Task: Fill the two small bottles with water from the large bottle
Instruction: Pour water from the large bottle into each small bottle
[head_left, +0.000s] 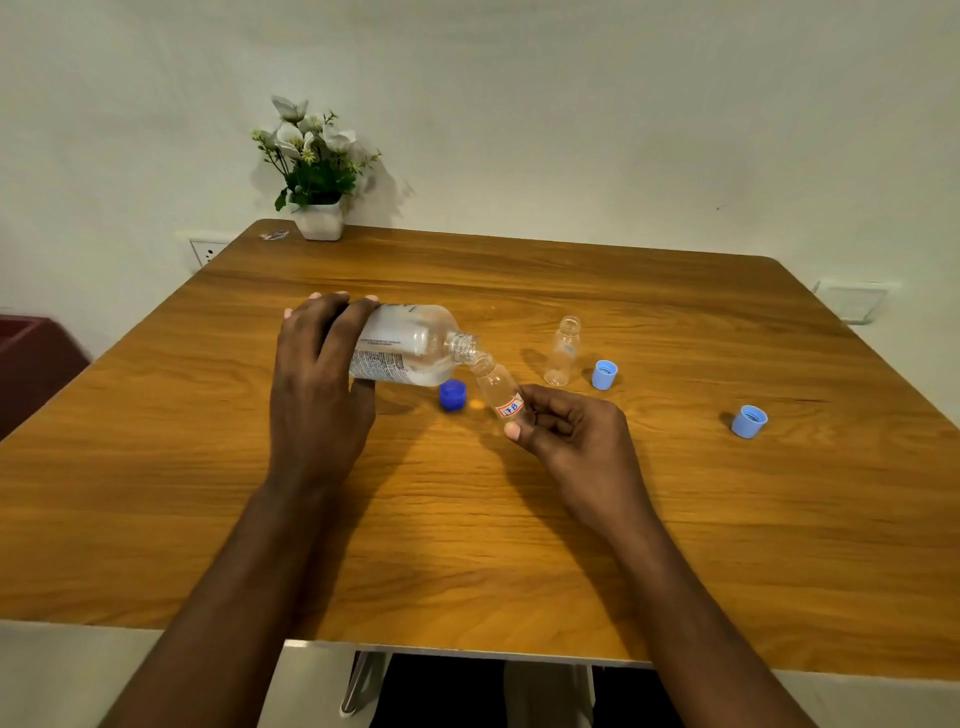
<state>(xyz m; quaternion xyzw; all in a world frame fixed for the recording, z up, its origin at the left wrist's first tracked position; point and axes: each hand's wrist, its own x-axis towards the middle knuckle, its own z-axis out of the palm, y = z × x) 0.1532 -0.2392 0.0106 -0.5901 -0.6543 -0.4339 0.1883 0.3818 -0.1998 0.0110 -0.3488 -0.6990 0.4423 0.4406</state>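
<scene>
Head view: left hand (317, 395) grips the large bottle (410, 345) tipped sideways, mouth touching the tilted small bottle (500, 389) pinched in the right hand (571, 436).

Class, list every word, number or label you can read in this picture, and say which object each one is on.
"7B": handwritten in blue on the red-bordered sticker of the small bottle held in the right hand; the first character is uncertain.
Printed label on the large bottle held in the left hand: lines of text, too small to read.
Sticker on the table's far corner: blurred, unreadable.
The other small bottle: nothing readable.
</scene>
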